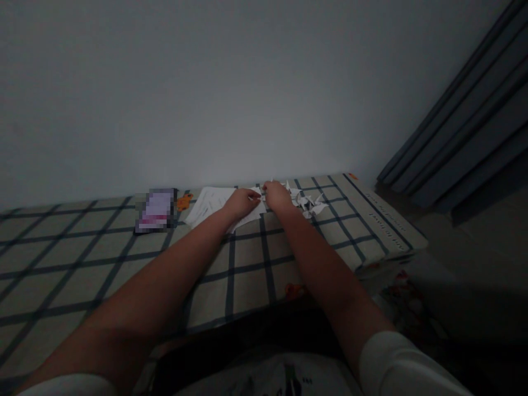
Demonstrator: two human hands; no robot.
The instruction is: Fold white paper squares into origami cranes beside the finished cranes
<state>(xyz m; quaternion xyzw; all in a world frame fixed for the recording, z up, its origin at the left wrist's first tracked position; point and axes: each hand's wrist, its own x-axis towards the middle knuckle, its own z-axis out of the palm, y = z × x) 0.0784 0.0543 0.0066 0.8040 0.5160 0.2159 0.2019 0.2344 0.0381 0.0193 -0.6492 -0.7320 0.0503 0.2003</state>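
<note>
My left hand [242,203] and my right hand [277,196] meet over the bed. Between their fingertips is a small white piece of folded paper [262,198], pinched from both sides. Its exact shape is too small and dim to tell. White paper sheets [212,199] with faint print lie under and to the left of my left hand. Just right of my right hand sits a cluster of white folded paper cranes [312,205], partly hidden behind the hand and wrist.
A phone-like object [157,210] with a blurred lit screen lies at the left, with an orange printed figure [184,202] beside it. The checked bedsheet [206,300] reaches the grey wall [247,99]. Dark curtains [466,132] hang at the right, beyond the bed's edge.
</note>
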